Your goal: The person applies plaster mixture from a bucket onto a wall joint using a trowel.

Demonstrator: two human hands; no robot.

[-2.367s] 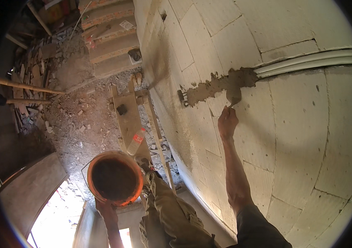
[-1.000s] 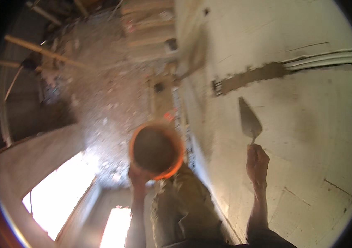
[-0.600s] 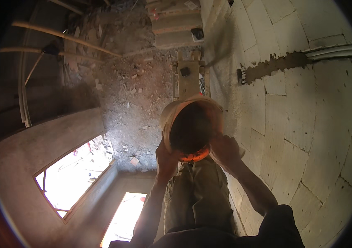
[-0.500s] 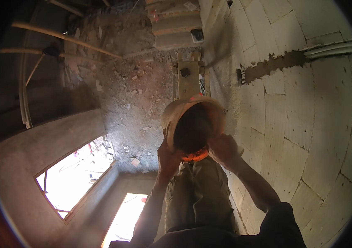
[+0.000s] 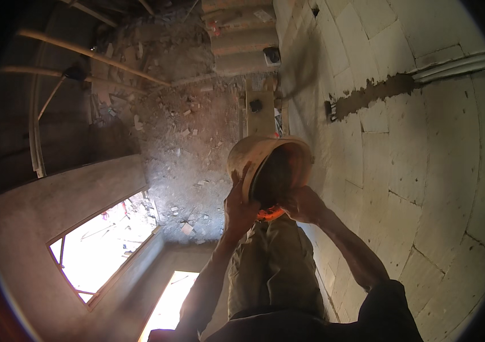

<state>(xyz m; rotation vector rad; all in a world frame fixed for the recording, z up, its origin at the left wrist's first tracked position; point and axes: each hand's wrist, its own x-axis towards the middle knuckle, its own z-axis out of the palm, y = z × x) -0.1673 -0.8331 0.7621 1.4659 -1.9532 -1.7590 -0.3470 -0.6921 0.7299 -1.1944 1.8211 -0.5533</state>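
My left hand (image 5: 241,208) grips the left side of a plastic bucket (image 5: 242,155), orange inside with a scuffed, pale outside, held above my legs. The bucket is tilted, its mouth facing partly right, with dark material inside. My right hand (image 5: 305,204) is closed at the right of the mouth, its fingertips hidden; what they hold I cannot make out. To the right stands a pale block wall (image 5: 396,148) with a grey mortar patch (image 5: 373,91) running along a groove up to white pipes (image 5: 453,64).
A narrow plank platform (image 5: 259,122) bearing a small dark object (image 5: 255,106) lies below. Beyond are rough steps (image 5: 237,34), a rubble-strewn floor (image 5: 185,137) and timber poles (image 5: 117,62) at upper left. A bright framed opening (image 5: 100,245) is at lower left.
My right hand has left the mortar patch for the bucket; the trowel it held is out of sight. The bucket has moved up the picture and tipped further to the right.
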